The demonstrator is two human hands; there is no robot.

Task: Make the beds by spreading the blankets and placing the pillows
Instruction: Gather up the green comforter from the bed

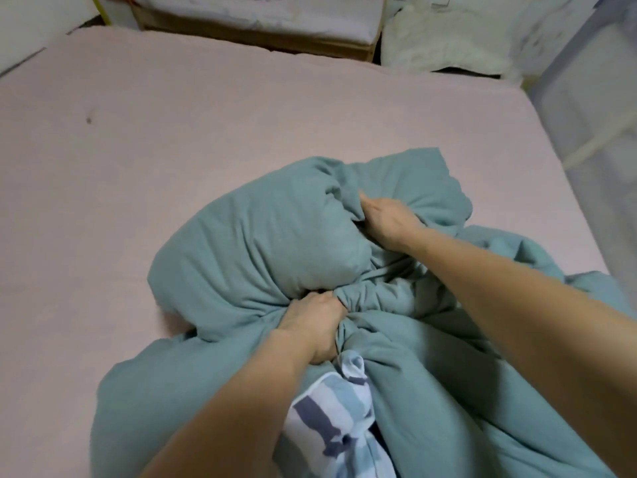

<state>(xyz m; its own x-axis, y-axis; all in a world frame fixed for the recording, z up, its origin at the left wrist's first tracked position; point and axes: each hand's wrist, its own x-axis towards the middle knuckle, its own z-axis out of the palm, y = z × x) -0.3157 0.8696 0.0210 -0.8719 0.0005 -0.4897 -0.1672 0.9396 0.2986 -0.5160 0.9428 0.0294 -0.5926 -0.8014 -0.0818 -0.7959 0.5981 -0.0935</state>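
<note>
A bunched teal blanket [262,243] lies heaped on the near part of a bed with a pale pink sheet [172,132]. Its striped blue and white underside [331,412] shows near the bottom. My left hand [315,326] grips a gathered fold low in the heap. My right hand [387,220] reaches further in and grips a fold near the top of the heap, its fingertips buried in the cloth.
Beyond the far edge stands a second small bed with a wooden frame [262,39] and a white mattress. A white fluffy pillow or cover [448,39] lies at the back right. A pale translucent storage unit [593,108] lines the right side.
</note>
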